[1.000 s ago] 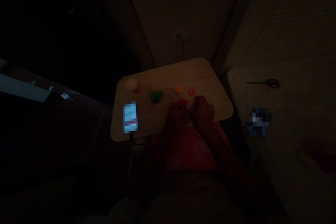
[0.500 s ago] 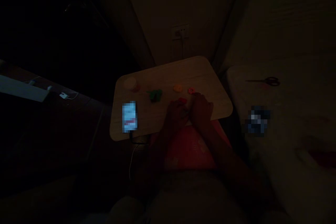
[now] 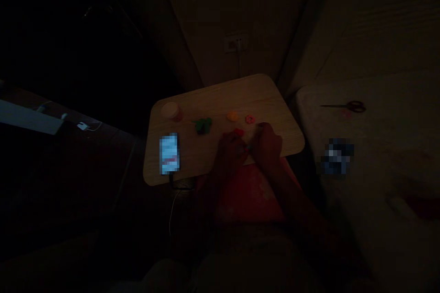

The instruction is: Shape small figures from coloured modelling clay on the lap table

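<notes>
The room is very dark. My left hand [image 3: 231, 150] is closed near the front edge of a small wooden table [image 3: 195, 158], around a tiny item that shows only as a greenish and red speck at the fingertips. Close against it, my right hand [image 3: 266, 143] is closed too, its fingers curled; whatever it grips is hidden. A red piece [image 3: 239, 132] lies just beyond my left fingers. Farther back are a yellow-orange lump [image 3: 233, 116] and a small pinkish-red ring-like piece [image 3: 250, 119]. Left of the hands sits a dark green object [image 3: 203, 125].
A round lidded tub [image 3: 171, 111] stands at the table's back left. In front of it lies a lit phone [image 3: 169, 153] with a cable. Scissors [image 3: 343, 106] and a blurred-out item [image 3: 337, 158] rest on the pale surface to the right. A wall socket [image 3: 236, 43] is behind.
My right hand has shifted slightly to the right, opening a small gap between the hands where a greenish speck now shows. The pieces on the table have stayed in place.
</notes>
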Demonstrator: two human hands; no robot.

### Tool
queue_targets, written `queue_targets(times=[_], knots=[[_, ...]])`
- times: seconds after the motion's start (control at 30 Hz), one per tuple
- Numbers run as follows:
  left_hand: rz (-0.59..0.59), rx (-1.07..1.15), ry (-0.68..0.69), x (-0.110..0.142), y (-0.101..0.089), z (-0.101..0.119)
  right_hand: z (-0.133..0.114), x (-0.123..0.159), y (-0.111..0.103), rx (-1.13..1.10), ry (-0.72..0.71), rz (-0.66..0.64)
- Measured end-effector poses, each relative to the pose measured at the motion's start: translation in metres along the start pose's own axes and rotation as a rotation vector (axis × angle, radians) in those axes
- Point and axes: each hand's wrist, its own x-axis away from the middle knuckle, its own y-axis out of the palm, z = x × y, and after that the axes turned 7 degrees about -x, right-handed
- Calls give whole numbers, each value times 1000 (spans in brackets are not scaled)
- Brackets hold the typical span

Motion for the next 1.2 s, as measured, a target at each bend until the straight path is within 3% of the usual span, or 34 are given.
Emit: queue_targets(times=[0.3,0.63,1.03,1.2], knots=[[-29,-5,-30,0,-1,0,-9,4,5,110,-36,-29],[31,84,-10,0,2,-1,9,-1,-3,-132,-25,95],[20,266,-171,2,3,-6,9,-1,2,-164,-75,62],[9,212,-88,-2,2,-8,11,-2,5,-142,-82,63]])
